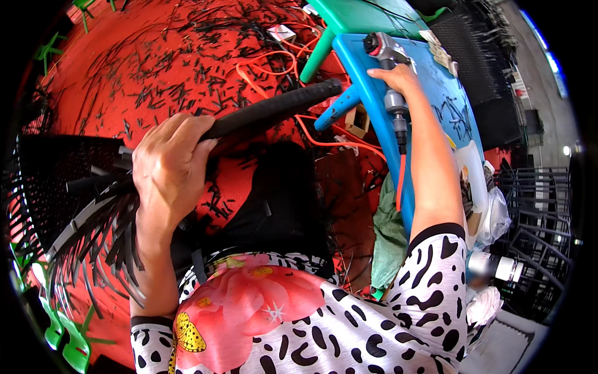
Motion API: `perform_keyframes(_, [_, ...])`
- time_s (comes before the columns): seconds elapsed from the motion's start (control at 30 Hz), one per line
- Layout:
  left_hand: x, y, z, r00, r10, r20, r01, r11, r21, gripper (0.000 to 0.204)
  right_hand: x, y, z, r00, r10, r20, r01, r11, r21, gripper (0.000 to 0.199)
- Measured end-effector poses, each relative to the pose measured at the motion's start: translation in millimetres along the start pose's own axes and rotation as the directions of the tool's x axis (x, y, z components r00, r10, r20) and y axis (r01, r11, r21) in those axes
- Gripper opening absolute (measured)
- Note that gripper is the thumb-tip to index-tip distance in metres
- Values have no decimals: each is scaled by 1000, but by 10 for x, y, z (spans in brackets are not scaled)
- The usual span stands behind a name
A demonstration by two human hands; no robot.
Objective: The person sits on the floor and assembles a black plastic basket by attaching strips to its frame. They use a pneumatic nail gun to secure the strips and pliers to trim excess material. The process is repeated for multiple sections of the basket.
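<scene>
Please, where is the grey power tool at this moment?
In the head view, the grey power tool is right of centre, along the left edge of the blue table, with the right hand on its middle.

Left hand [168,159]: left, on bar's near end
Bar [274,109]: over floor [109,68], reaching forward-right
Right hand [403,78]: on tool [394,103], above table
Table [427,81]: right; second table [367,17] beyond
Scraps [212,81]: scattered ahead, on floor
Strips [99,230]: left of left forearm
Carton [357,120]: beside table leg [336,109]
</scene>
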State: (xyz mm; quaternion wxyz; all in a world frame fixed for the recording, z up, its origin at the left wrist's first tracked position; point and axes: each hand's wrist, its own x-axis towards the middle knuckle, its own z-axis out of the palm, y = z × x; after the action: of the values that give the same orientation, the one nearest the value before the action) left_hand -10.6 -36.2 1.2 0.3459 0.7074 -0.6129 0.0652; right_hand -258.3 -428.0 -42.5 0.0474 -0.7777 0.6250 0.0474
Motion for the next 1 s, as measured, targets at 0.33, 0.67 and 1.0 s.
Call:
perform_keyframes(0.33, [-115,-44,-4,1000,-12,27,12,1000,-9,42,-315,188,-101,993,-87,-75,94,991,93,40])
perform_keyframes(0.67, [-251,-89,40,994,110,-16,-110,994,-14,65,-2492,-350,-1112,874,-475,-100,311,390,866,43])
perform_keyframes(1.0, [-231,-98,-29,993,98,66,-95,994,-45,72,-3449,-751,-898,704,-679,207,37,327,944,40])
